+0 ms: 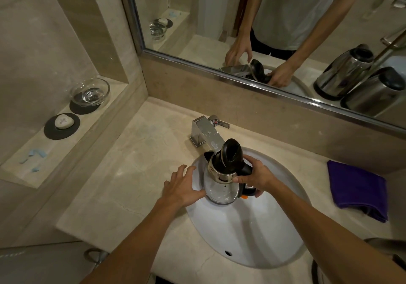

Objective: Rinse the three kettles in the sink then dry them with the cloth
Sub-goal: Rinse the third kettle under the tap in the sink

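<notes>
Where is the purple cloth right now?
In the head view, the purple cloth lies folded on the counter, right of the sink where the kettle is held.

Leaving the near half of the sink (252,228) open for a reach from the front. Being blocked at the back by the faucet (204,133), with the spout hanging just over the kettle (222,184) and its raised lid (231,153). Being flanked closely by the left hand (182,187) against the glass side and the right hand (257,177) gripping the handle side. Offering bare counter (140,163) to the left; meeting the folded cloth (358,189) to the right.
</notes>
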`<state>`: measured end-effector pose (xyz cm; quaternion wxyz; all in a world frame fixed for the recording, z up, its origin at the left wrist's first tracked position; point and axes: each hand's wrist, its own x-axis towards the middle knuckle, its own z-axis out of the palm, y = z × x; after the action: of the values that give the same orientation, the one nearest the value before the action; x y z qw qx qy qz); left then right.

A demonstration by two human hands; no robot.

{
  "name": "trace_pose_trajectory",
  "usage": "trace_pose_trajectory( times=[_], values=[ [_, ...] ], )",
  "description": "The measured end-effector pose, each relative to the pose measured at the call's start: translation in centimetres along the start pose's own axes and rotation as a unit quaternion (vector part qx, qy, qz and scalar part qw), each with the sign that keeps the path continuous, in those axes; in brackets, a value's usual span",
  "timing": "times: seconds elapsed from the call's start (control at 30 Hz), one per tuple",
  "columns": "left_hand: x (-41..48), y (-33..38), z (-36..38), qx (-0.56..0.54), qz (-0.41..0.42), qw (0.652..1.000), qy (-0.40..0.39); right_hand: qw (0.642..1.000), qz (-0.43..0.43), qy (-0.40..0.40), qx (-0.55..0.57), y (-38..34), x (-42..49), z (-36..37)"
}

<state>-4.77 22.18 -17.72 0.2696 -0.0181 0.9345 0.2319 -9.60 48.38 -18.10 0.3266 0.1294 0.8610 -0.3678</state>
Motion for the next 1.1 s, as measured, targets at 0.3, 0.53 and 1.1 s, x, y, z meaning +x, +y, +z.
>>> trace_pose_trajectory(
  times=[0.3,0.53,1.1],
  values=[
    [0.04,-0.03,0.01,0.004,0.002,1.0,-0.002,1.0,0.005,-0.001,0.001,0.17,-0.03,0.08],
    [0.04,0.07,0.18,0.005,0.001,1.0,-0.002,1.0,0.006,0.002,0.007,0.34,-0.11,0.02],
    [-0.32,-0.09,0.84,0.009,-0.001,1.0,-0.005,1.0,0.006,0.003,0.016,0.27,-0.14,0.07]
  ],
)
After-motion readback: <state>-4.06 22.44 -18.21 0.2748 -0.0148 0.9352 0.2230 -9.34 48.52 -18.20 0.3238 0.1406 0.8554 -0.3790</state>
